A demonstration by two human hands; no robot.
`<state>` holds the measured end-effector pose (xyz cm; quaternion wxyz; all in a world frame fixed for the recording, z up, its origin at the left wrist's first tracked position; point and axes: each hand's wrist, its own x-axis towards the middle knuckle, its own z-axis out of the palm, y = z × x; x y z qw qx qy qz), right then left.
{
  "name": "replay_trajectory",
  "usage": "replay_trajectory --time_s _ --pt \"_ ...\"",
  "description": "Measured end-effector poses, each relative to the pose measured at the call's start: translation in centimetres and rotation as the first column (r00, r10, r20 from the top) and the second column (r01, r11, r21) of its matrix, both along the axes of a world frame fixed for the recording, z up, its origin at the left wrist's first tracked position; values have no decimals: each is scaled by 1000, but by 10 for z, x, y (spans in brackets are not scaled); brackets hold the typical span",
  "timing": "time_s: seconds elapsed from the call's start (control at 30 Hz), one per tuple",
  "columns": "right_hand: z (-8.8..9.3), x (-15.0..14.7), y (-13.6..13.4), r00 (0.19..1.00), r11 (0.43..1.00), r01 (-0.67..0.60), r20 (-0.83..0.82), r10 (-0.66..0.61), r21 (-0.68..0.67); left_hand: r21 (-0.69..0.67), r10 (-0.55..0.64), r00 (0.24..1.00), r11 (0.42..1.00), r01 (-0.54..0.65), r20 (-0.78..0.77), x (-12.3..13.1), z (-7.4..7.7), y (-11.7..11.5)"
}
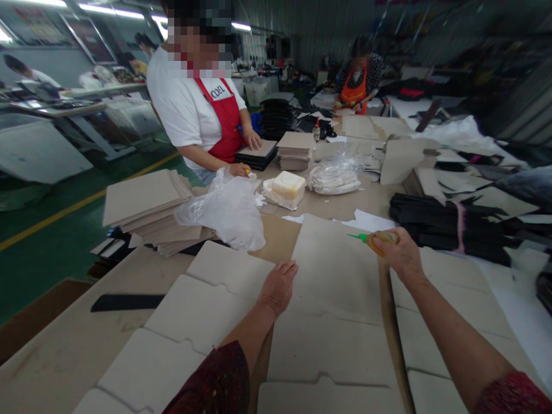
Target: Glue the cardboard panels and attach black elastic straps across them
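From the head view, shows the left hand [278,284] lying flat and open on the left edge of a matte grey, notch-edged cardboard panel [336,270], in the middle of three overlapping rows on the brown bench [64,345], and the right hand [403,256] clamped round one amber, green-nozzled glue bottle [382,237] above that panel's right edge.
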<state>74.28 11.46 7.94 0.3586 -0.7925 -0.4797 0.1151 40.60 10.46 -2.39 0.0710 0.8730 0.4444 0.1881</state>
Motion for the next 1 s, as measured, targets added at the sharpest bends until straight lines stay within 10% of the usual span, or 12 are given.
replay_trajectory --time_s 1.0 --pt "25 17 13 741 888 -162 541 397 -430 -3 2 1000 1000 -2 12 0 4 1"
